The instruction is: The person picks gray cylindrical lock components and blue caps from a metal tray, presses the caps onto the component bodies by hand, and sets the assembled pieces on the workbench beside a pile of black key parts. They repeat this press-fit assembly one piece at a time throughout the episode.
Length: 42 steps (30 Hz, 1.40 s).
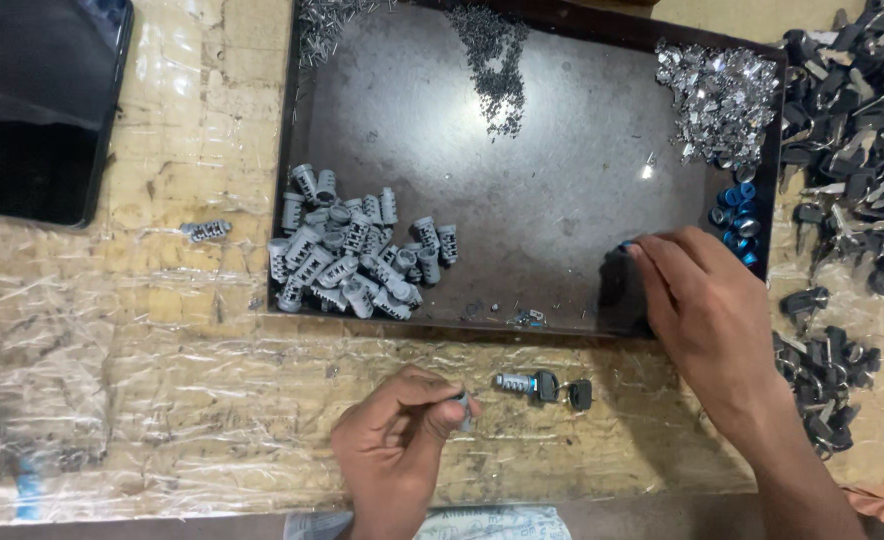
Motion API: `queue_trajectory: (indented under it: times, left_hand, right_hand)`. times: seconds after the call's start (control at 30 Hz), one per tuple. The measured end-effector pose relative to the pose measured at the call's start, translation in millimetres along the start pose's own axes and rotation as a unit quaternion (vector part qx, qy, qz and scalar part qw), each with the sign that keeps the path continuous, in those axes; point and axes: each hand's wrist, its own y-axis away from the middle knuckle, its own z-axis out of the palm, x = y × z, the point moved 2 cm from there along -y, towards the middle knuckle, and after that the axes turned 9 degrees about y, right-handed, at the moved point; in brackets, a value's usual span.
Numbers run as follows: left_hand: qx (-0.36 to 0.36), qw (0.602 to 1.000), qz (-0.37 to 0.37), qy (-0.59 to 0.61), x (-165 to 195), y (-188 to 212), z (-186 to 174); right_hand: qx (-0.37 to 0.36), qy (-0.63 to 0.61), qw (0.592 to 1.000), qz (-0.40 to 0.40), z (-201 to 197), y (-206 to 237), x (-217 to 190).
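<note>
The left hand (pixel 397 440) pinches a small grey cylinder (pixel 461 408) just below the dark tray (pixel 522 140), held clear for fitting. The right hand (pixel 702 300) reaches into the tray's lower right corner, fingertips closing on a blue piece (pixel 626 245) beside the blue rings (pixel 737 215).

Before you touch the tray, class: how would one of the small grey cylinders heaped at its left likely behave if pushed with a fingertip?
A grey cylinder is rounded, so it would probably roll across the dark tray. It looks moulded and rigid, likely stiff and light. Ridged sides may stop it slipping. Neighbours touch it, so the heap may shift too.
</note>
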Motion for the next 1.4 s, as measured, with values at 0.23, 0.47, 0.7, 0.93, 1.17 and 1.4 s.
queue_trajectory:
  times: [0.23,0.47,0.7,0.93,1.17,1.4]
  left_hand:
    - [-0.093,0.986,0.078,-0.119,11,25,37]
    - [-0.131,0.957,-0.259,0.019,2,36,16]
    - [-0.087,0.934,-0.345,0.013,-9,47,8]
    - [-0.166,0.9,-0.384,-0.12,5,35,8]
    - [-0.064,0.958,-0.27,0.078,0,58,43]
    - [-0.138,0.968,0.031,-0.207,3,14,20]
  right_hand:
    - [-0.024,-0.194,0.98,0.017,-31,76,-83]
    - [0.023,-0.401,0.914,0.06,-7,131,-82]
    - [0.03,-0.438,0.897,-0.044,9,151,-79]
    - [0.036,-0.31,0.95,-0.02,14,175,-95]
    - [0.2,-0.183,0.946,-0.179,3,152,-93]
    - [0.019,-0.113,0.993,0.041,-8,97,-68]
